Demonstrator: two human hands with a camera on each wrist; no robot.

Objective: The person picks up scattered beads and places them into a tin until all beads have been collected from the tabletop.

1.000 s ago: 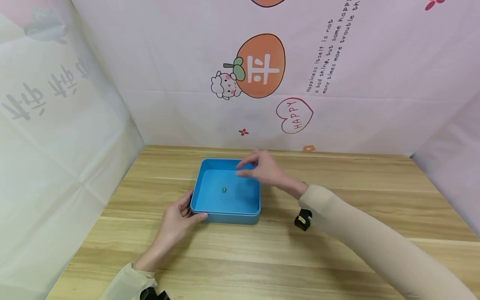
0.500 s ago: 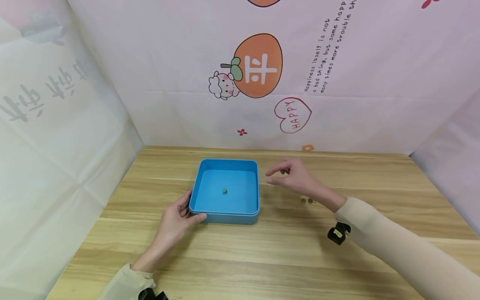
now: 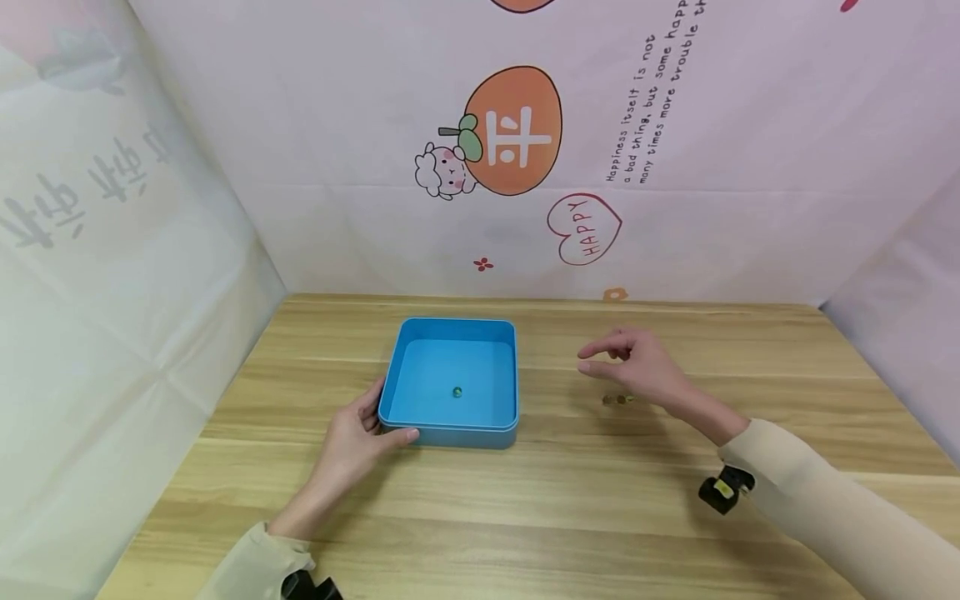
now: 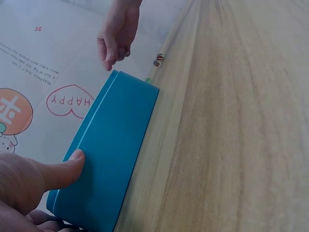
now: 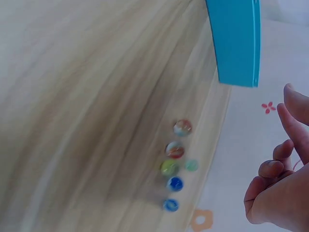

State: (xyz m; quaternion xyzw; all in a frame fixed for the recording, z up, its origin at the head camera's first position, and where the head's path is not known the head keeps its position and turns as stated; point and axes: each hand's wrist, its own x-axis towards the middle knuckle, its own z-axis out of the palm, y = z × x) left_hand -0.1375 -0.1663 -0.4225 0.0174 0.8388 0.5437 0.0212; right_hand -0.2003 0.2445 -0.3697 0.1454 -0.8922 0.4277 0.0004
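Wooden tabletop (image 3: 570,517) is backed by a printed cloth (image 3: 337,167). On the wood, a blue box (image 3: 465,438) is gripped at its near left corner by the left hand (image 3: 352,446), and a small marble (image 3: 457,392) is contained inside. Beyond the box's right side, the right hand (image 3: 641,365) is held raised near several loose marbles (image 5: 169,167), its thumb and index finger parted by a narrow gap

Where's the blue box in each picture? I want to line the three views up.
Head view: blue box just below centre, slightly left.
Left wrist view: box slanting from bottom left towards upper centre.
Right wrist view: box at the upper right, cut off by the top edge.
Shared landmark: the marbles on the table, right of the box in the head view, past its upper end in the left wrist view, below it in the right wrist view.
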